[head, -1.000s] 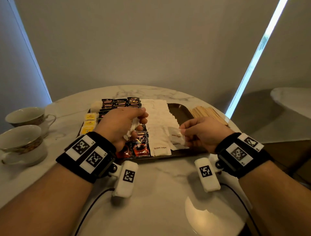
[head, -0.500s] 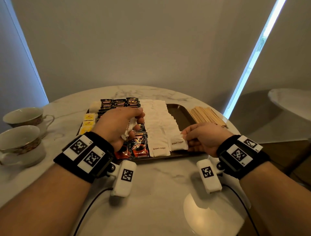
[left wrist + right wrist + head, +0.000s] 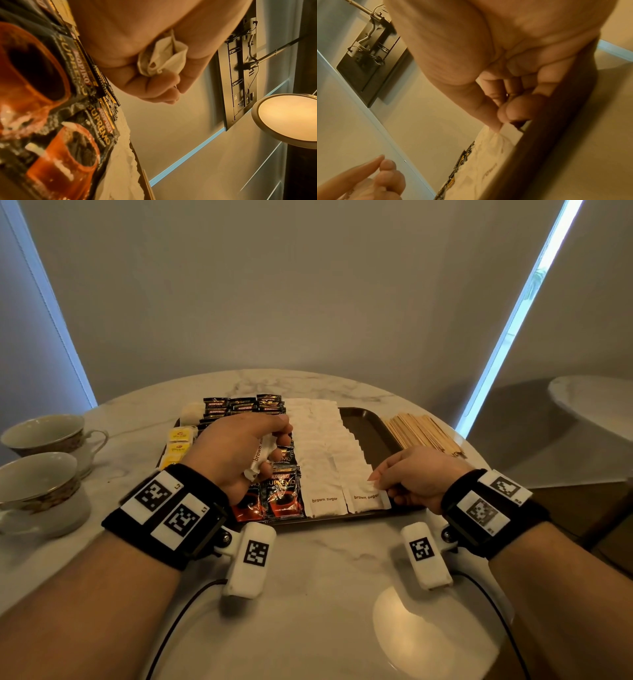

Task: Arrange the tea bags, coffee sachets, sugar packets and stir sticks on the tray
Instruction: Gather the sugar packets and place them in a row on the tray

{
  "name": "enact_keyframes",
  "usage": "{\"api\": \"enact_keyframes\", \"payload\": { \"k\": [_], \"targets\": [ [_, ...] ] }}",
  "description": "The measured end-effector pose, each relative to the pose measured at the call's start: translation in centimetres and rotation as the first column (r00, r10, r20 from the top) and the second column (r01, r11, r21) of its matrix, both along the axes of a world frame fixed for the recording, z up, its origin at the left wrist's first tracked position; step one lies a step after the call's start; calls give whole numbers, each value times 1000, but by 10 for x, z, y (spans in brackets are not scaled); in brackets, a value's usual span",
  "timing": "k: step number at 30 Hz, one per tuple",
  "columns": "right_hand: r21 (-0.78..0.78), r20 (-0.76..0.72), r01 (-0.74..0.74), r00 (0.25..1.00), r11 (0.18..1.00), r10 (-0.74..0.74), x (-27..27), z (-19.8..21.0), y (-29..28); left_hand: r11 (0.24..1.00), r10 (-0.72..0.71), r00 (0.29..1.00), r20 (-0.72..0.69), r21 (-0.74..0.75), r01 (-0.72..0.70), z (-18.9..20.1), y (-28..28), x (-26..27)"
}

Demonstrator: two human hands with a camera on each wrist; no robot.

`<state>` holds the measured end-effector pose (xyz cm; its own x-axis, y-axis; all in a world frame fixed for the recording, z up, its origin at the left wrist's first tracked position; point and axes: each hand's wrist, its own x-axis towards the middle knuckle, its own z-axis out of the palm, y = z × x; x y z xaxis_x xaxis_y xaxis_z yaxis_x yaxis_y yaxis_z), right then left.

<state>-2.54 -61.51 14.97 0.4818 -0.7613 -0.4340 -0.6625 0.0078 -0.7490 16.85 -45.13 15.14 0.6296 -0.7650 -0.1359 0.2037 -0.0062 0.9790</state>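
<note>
A round white marble counter [image 3: 308, 577] with grey veining carries a dark brown rounded-corner tray [image 3: 370, 433]. On the tray, two overlapping rows of white paper brown-sugar packets [image 3: 325, 460] run front to back, beside glossy black-and-red coffee sachets [image 3: 284, 494] and small yellow tea bags [image 3: 178, 443] at the left edge. Pale wooden stir sticks [image 3: 424, 433] lie bundled on the counter just right of the tray. The left hand [image 3: 236, 453] clenches a crumpled bunch of white packets [image 3: 163, 58]. The right hand [image 3: 418, 477] pinches the nearest packet [image 3: 368, 498] at the front of the right row.
</note>
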Motion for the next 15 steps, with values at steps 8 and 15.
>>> {"api": "enact_keyframes", "payload": {
  "k": [8, 15],
  "targets": [
    [-42, 130, 67, 990, 997, -61, -4, -1, 4, 1000, 2, 1000, -22, 2, -2, 2, 0, 0],
    [160, 479, 130, 856, 979, -192, -2, -7, 26, 1000, 9, 1000, -17, -1, -9, 2, 1, -1]
  ]
}}
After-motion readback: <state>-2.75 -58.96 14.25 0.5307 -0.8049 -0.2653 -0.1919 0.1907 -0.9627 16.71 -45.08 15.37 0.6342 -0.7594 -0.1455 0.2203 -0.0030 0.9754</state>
